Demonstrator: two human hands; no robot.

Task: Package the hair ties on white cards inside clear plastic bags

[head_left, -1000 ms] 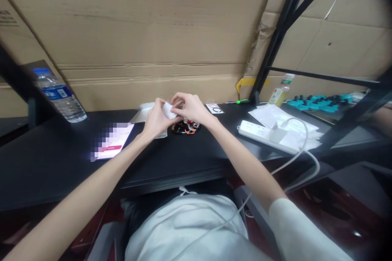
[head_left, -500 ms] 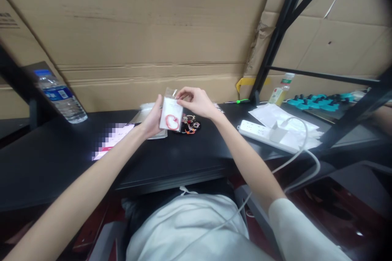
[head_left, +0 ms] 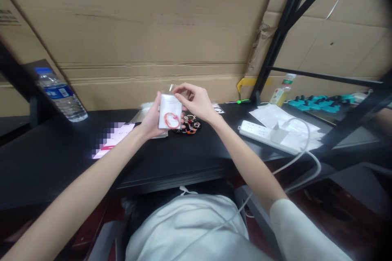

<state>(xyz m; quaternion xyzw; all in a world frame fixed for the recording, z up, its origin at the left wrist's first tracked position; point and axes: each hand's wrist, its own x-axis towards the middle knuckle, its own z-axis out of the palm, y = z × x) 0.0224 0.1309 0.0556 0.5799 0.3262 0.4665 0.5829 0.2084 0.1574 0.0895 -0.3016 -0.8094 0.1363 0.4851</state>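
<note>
My left hand [head_left: 150, 120] is wrapped round a small clear plastic bag [head_left: 167, 104] with a white card inside, its thumb along the left edge and fingertips showing at the right. Against the card's lower half shows a looped red-orange bracelet [head_left: 172, 120]. Thumb and forefinger of my right hand [head_left: 196, 100] are pinched at the bag's top right corner, by its transparent flap. Behind and to the right of the bag, several dark and coloured bracelets [head_left: 192, 125] lie in a heap on the black desk [head_left: 183, 157].
Left of my hands lie a lit phone [head_left: 118, 138] and clear plastic bags [head_left: 145, 110]. A water bottle [head_left: 64, 96] stands at the far left. On the right are a white power strip [head_left: 257, 130] with cable, papers [head_left: 269, 115], and a drink bottle [head_left: 281, 89] beside the black frame [head_left: 272, 53].
My left hand has turned the bag to face more upward, and its fingertips now show at the right edge. My right hand stays at the top corner, shifted slightly.
</note>
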